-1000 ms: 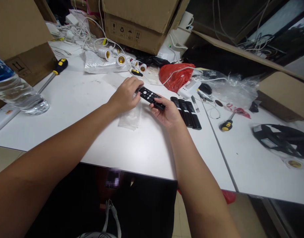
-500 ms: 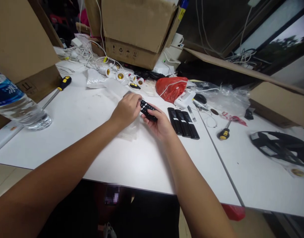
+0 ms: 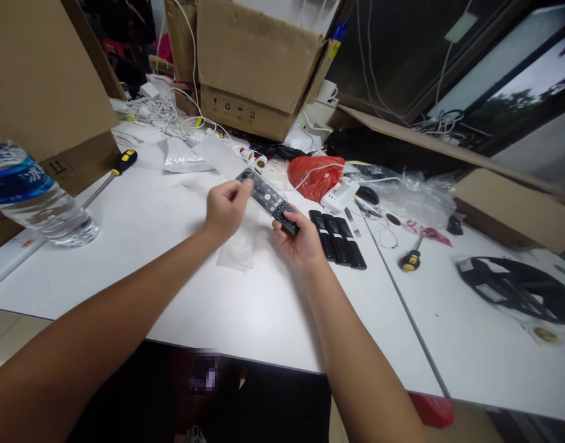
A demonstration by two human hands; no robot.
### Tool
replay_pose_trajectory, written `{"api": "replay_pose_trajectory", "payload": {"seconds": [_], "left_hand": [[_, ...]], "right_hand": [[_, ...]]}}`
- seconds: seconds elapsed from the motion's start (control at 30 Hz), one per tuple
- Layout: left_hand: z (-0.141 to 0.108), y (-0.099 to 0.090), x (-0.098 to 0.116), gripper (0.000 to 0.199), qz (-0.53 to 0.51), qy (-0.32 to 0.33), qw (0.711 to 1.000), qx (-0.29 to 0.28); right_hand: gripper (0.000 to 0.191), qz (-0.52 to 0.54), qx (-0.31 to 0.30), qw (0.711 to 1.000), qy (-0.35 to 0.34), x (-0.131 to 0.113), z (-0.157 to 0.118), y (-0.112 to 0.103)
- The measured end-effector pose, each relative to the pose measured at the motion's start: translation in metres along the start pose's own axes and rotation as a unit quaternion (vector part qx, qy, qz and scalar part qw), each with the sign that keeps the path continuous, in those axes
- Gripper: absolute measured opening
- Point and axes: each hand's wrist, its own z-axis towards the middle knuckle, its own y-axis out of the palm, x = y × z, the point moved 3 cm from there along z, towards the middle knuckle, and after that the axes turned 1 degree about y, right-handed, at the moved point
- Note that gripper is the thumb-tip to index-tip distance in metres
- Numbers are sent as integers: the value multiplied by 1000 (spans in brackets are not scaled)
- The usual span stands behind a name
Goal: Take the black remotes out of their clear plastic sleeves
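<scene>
A long black remote control (image 3: 268,198) with light buttons slants across the middle, buttons up. My right hand (image 3: 300,240) grips its lower end, thumb on the buttons. At its upper end, my left hand (image 3: 229,206) is closed with fingers pinched; a translucent plastic film (image 3: 222,157) extends up and left from there. What exactly the left fingertips hold is too small to tell. Another clear plastic sleeve (image 3: 238,249) lies on the white table (image 3: 190,301) below the hands. To the right, several black remotes (image 3: 340,240) lie side by side, face down.
A water bottle (image 3: 37,197) and a screwdriver (image 3: 124,161) are at left. Behind stand a cardboard box (image 3: 259,67), tangled white cables (image 3: 160,111) and a red bag (image 3: 314,177). Another screwdriver (image 3: 410,260) and a black reel (image 3: 517,289) lie at right.
My left hand has moved slightly left and down, uncovering the remote's upper end. The translucent film now stands out more at that end. The camera view has shifted a little.
</scene>
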Motion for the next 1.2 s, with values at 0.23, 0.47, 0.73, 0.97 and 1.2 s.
{"api": "replay_pose_trajectory", "payload": {"seconds": [0.23, 0.47, 0.73, 0.97, 1.2], "left_hand": [[35, -22, -51, 47, -297, -311, 899, 79], [23, -12, -44, 9, -310, -296, 901, 64], [13, -2, -42, 8, -280, -305, 910, 24], [11, 0, -42, 10, -281, -329, 900, 40], [10, -1, -48, 6, -295, -341, 892, 28]], "right_hand": [[26, 14, 11, 1000, -5, 0, 0, -4], [8, 62, 143, 988, -7, 7, 3, -11], [33, 32, 184, 982, -38, 13, 13, -15], [37, -3, 195, 980, -41, 18, 14, -18], [36, 3, 185, 983, -19, 23, 16, -19]]}}
